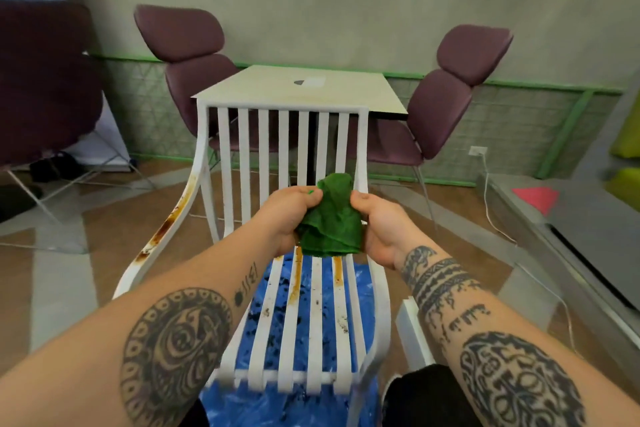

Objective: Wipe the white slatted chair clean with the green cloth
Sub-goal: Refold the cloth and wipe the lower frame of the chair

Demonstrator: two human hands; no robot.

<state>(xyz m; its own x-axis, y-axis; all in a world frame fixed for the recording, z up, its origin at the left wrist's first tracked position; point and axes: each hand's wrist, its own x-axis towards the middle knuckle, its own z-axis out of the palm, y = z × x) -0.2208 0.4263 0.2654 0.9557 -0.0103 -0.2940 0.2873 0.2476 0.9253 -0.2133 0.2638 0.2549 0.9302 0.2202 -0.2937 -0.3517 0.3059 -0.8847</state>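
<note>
The green cloth [329,222] looks soft, nappy and matt, the white slatted chair [244,149] smooth and painted with rough brown streaks along its arm at nine o'clock and its seat slats, the blue sheet [242,406] under it glossy crinkled plastic, and the purple chairs [180,29] at twelve o'clock matt upholstery.

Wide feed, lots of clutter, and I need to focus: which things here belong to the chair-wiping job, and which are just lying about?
Job: white slatted chair, its brown stains, green cloth, left hand and right hand, both gripping the cloth.
Lying about: table, purple chairs, blue sheet under the chair, white cable.
</note>
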